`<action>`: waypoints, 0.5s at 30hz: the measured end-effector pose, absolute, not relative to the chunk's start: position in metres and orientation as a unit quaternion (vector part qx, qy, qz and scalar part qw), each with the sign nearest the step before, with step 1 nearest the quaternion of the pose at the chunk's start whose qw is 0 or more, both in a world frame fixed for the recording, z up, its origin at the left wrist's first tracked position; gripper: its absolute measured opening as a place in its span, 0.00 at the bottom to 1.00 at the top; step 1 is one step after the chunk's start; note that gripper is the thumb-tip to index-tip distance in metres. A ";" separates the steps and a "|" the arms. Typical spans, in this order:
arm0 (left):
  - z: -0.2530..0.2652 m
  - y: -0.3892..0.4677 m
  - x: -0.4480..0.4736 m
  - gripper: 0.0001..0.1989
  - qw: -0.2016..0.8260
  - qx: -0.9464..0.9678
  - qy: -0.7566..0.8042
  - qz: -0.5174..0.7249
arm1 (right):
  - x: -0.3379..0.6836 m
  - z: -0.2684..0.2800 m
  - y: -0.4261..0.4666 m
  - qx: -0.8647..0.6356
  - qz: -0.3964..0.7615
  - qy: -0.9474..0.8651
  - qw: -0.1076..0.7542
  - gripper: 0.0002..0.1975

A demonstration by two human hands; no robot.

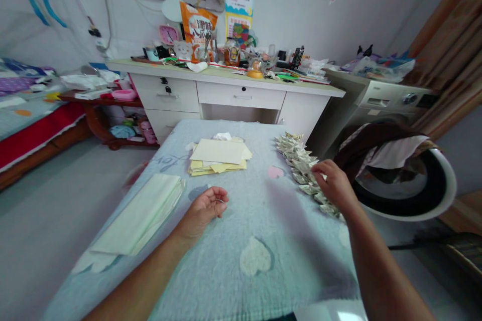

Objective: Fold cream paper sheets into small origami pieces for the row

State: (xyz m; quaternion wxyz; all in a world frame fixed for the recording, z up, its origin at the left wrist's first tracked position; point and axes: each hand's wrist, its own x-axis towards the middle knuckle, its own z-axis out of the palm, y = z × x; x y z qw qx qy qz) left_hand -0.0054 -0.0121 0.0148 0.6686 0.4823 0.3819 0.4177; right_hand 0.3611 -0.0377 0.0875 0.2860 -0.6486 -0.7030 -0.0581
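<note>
Above the cloth-covered table, my left hand [208, 206] has its fingers half curled; a small gap shows between thumb and fingertips, and I see nothing held there. My right hand [333, 180] reaches to a long row of folded paper pieces [297, 158] along the table's right side. Its fingers are pinched together at one folded paper piece, mostly hidden behind them. Beyond my left hand lies a stack of cream and yellow paper sheets [218, 151]. To the left of that hand rests a pile of long pale green paper [141, 213].
The light blue tablecloth [226, 266] has heart patterns. Behind the table stands a white desk [165, 93] crowded with small things. At the right is a washing machine [376, 103] with its round door open and clothes hanging out. A bed [37, 135] is at the left.
</note>
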 end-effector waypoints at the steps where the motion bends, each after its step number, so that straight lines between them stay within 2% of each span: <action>1: 0.015 -0.012 -0.005 0.16 0.668 0.482 0.384 0.418 | 0.372 0.085 -0.035 -0.659 -0.080 -0.690 0.289 0.08; 15: 0.017 -0.012 -0.005 0.13 0.676 0.480 0.379 0.411 | 0.419 0.065 -0.022 -0.700 -0.114 -0.641 0.294 0.09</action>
